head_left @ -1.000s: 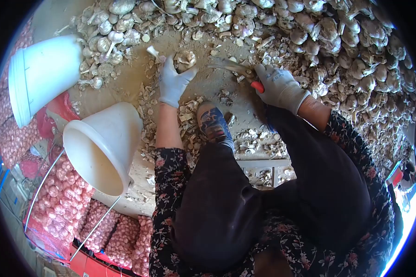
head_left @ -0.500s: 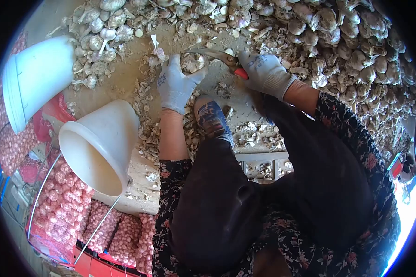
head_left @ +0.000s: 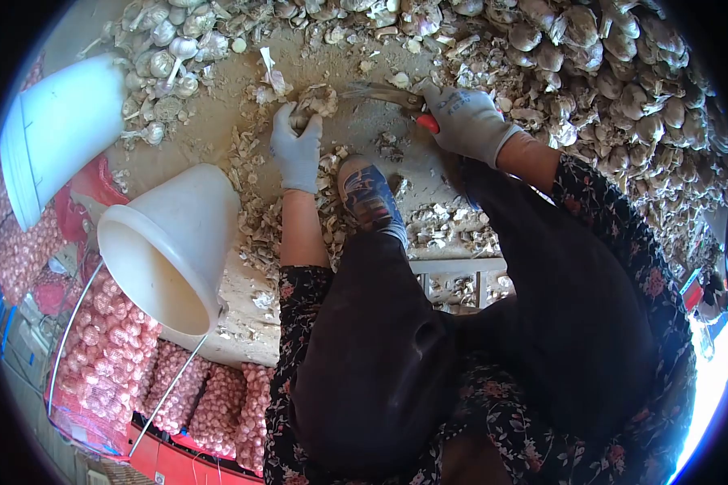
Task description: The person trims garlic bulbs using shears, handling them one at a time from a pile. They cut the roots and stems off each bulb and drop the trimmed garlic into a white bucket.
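My left hand (head_left: 297, 155), in a pale work glove, has its thumb and fingers closed around a garlic bulb (head_left: 319, 99) with dry, brownish skin. In my right hand (head_left: 471, 125), gloved the same way, is a pair of pruning shears with a red handle (head_left: 427, 123). Their metal blades (head_left: 380, 91) point left toward the bulb and look blurred. Just beyond my left hand, a trimmed piece with a pale stalk (head_left: 273, 74) lies on the floor.
Untrimmed garlic (head_left: 598, 89) is heaped along the right and back. Cleaner bulbs (head_left: 166, 52) lie at the upper left. Two white buckets (head_left: 61, 129), one a tipped pail (head_left: 190, 214), lie on the left, near red mesh sacks of garlic (head_left: 105, 347). Scraps surround my shoe (head_left: 370, 194).
My left hand has turned and curled its fingers, bringing the bulb slightly up and left. The shears' blades have come away from the bulb a little.
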Demonstrator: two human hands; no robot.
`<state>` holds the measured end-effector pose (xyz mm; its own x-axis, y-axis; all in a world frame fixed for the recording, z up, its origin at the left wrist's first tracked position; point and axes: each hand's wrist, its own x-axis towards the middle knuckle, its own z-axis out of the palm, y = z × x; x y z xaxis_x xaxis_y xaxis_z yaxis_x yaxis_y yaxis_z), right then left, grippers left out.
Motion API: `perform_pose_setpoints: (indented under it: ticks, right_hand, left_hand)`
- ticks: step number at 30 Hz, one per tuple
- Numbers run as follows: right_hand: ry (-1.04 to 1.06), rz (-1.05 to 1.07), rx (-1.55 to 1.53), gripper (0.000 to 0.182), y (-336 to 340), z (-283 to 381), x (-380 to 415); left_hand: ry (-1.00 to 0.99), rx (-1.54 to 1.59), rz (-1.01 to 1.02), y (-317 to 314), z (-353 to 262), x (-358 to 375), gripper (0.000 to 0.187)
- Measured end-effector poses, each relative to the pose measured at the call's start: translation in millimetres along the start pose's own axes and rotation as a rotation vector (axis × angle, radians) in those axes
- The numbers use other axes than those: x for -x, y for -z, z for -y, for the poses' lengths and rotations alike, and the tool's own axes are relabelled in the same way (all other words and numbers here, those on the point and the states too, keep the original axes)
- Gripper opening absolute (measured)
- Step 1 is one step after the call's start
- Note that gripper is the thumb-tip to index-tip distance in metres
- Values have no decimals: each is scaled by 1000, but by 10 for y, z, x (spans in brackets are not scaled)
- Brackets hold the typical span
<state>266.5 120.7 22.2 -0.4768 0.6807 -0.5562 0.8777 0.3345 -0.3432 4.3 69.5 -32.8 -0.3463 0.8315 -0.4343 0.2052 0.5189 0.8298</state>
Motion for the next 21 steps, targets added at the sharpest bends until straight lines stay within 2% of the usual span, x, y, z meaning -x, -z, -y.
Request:
perform_pose_setpoints:
  ticks: [4, 6, 7, 10, 12, 13, 15, 18, 19, 21]
  right_hand:
    - [7, 33, 102, 33, 73, 60, -130]
    - [13, 28, 195, 35, 48, 57, -201]
    - [13, 29, 197, 35, 30, 49, -230]
    - [-22, 17, 204, 36, -10, 17, -249]
    - [-13, -25, 148, 38, 15, 15, -257]
    - [-15, -23, 149, 38, 5, 16, -272]
    - [-17, -55, 212, 40, -17, 8, -293]
    - [16, -72, 203, 37, 65, 91, -284]
    - [16, -72, 202, 37, 76, 117, -303]
    - [65, -32, 195, 37, 85, 152, -325]
  left_hand:
    - [-49, 81, -34, -93, 174, -111, 57]
    - [-216, 71, -43, -140, 396, -259, 54]
    - [-215, 73, -43, -144, 384, -277, 54]
    - [-264, -55, -70, -194, 279, -291, 59]
    - [-409, -233, -19, -254, 61, -261, 58]
    - [-407, -231, -18, -270, 74, -274, 58]
    - [-205, 51, 43, -327, 94, -304, 56]
    - [-142, -118, 109, -260, -160, -205, 53]
    - [-142, -118, 110, -257, -120, -215, 53]
    - [-280, -221, 84, -260, -46, -229, 50]
